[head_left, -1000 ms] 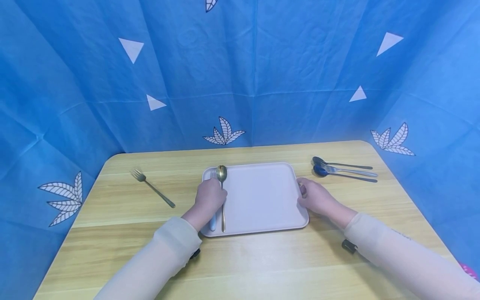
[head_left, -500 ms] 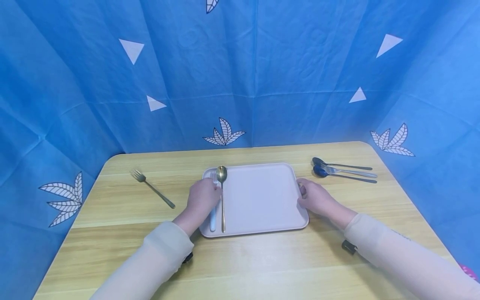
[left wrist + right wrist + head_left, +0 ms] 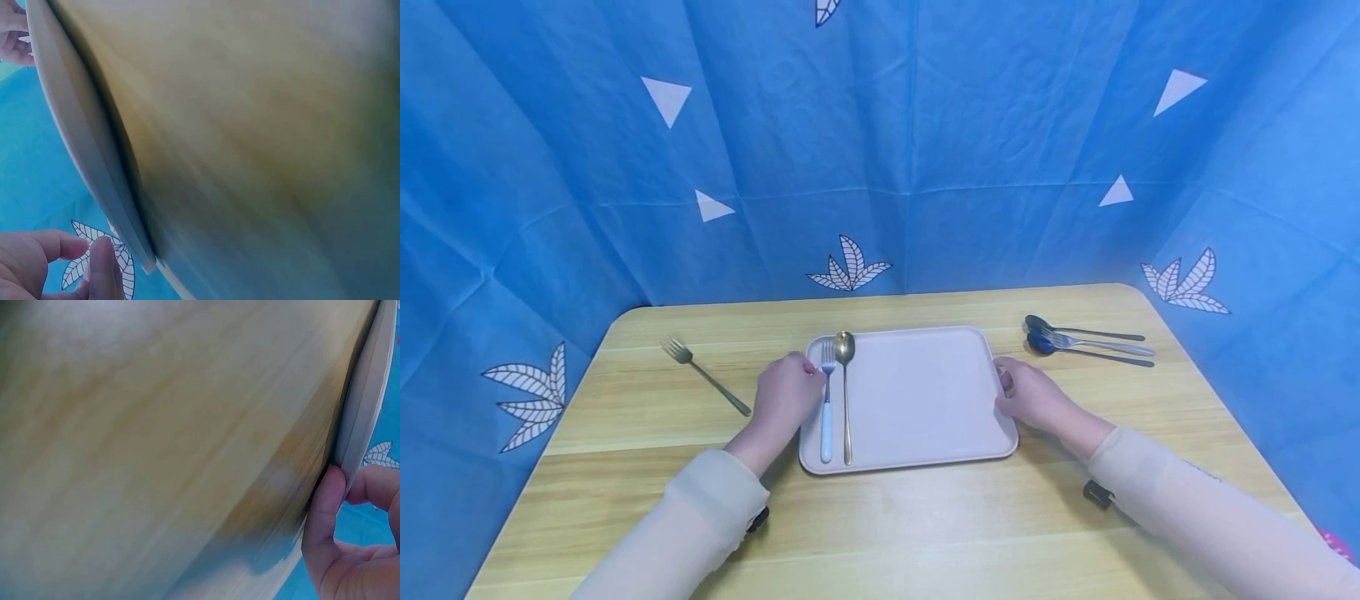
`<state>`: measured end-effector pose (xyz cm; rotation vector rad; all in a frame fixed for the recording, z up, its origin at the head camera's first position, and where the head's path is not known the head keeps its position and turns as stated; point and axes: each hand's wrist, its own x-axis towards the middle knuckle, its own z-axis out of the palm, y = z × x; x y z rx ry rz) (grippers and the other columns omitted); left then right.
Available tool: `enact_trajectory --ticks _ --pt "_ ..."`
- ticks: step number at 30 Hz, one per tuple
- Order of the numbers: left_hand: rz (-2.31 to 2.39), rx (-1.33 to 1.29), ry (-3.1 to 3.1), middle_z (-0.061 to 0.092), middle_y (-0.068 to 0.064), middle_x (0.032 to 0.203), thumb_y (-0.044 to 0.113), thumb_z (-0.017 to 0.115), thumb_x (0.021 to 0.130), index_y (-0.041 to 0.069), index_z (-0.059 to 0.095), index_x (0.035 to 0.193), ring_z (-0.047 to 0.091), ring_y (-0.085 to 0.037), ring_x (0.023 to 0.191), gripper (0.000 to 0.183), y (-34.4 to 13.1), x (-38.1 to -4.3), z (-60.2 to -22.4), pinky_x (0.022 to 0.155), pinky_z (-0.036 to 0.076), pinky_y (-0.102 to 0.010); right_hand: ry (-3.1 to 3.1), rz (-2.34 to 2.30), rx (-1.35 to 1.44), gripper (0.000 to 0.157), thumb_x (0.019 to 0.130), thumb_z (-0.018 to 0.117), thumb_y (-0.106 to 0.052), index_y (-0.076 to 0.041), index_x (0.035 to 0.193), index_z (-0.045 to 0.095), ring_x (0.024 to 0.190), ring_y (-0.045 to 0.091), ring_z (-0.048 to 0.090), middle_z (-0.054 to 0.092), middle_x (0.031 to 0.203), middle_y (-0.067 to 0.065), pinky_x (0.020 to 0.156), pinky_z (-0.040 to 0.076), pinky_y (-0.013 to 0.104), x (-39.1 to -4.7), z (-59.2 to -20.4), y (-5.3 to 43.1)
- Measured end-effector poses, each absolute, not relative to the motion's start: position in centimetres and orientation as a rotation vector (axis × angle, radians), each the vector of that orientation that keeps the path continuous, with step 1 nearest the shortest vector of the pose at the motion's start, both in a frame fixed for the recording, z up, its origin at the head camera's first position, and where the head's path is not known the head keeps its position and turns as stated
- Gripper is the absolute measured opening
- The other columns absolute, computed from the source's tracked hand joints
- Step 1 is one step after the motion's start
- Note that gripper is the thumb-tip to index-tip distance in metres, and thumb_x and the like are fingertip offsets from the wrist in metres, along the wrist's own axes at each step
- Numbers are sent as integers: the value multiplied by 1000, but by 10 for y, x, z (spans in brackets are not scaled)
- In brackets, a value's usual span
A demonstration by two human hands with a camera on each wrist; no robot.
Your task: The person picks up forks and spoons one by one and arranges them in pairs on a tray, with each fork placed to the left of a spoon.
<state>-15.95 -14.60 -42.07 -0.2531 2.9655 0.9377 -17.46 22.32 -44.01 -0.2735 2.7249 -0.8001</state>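
A pale pink rectangular tray (image 3: 925,400) lies on the table in the head view. Along its left side rest a fork with a light blue handle (image 3: 826,429) and, beside it, a gold spoon (image 3: 845,348). My left hand (image 3: 786,393) is over the tray's left edge, close by the blue-handled fork, and grips nothing. In the left wrist view a gap shows between its thumb and forefinger (image 3: 59,245). At the opposite edge my right hand (image 3: 1032,393) pinches the tray's rim between thumb (image 3: 326,500) and fingers.
To the left of the tray lies a gold fork (image 3: 711,379) on the wooden table (image 3: 925,533). Two dark spoons (image 3: 1037,322) and a light-handled fork (image 3: 1112,342) are grouped on the far right. A blue patterned curtain (image 3: 985,167) hangs behind.
My left hand has drawn back leftward off the blue-handled fork and gold spoon, uncovering both, which stay on the tray. My right hand keeps its hold on the tray's right edge.
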Motion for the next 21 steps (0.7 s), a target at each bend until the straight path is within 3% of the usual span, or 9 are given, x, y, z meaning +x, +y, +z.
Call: enact_trajectory --ticks 7,14,21 --pt "888 -239 3021 70 -12 88 18 59 92 1 69 97 64 -27 76 20 -163 -159 -416 68 52 -41 2727 -807 -277 72 78 69 -1 9 143 40 74 19 58 64 98 12 67 50 33 -174 -440 222" --pt "819 -201 3087 67 -10 79 15 54 90 4 65 84 59 -26 71 17 -183 -159 -405 66 48 -41 2723 -808 -267 73 78 68 0 9 144 39 74 18 58 64 98 13 66 50 33 -174 -439 223" --pt "787 -215 3085 28 3 48 12 49 89 14 38 57 29 -17 47 34 -202 -159 -397 47 26 -32 2721 -804 -268 72 79 69 -1 9 144 39 73 18 58 64 99 13 67 51 33 -174 -441 224"
